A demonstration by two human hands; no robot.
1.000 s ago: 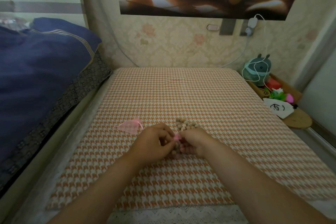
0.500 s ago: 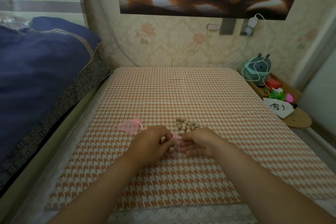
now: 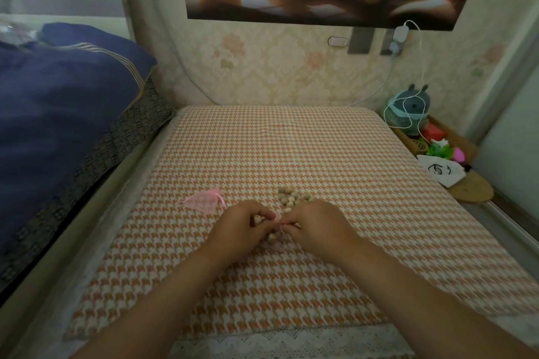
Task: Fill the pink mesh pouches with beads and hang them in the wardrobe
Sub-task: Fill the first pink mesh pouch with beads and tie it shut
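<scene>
A desk covered in orange-and-white houndstooth cloth (image 3: 291, 140) stands against a wall with floral paper. At its near middle the left hand (image 3: 239, 227) and right hand (image 3: 318, 227) meet. Each grip is curled and pinches the top edge of a pink mesh pouch (image 3: 274, 243), whose body sags onto the cloth below the fingertips with several beads showing through the mesh. Whether the pouch mouth is open cannot be told.

At 12 o'clock, touching the right knuckles, lies a small heap of pale round wooden beads (image 3: 291, 198). At 10 o'clock, a second pink mesh pouch (image 3: 204, 199) lies flat with its ribbon loose. Farther out at 9 o'clock a navy-blue quilt (image 3: 58, 111) is heaped beside the desk. At 2 o'clock sits a teal plush toy (image 3: 408, 109) with a white cable (image 3: 420, 67) draped over it.
</scene>
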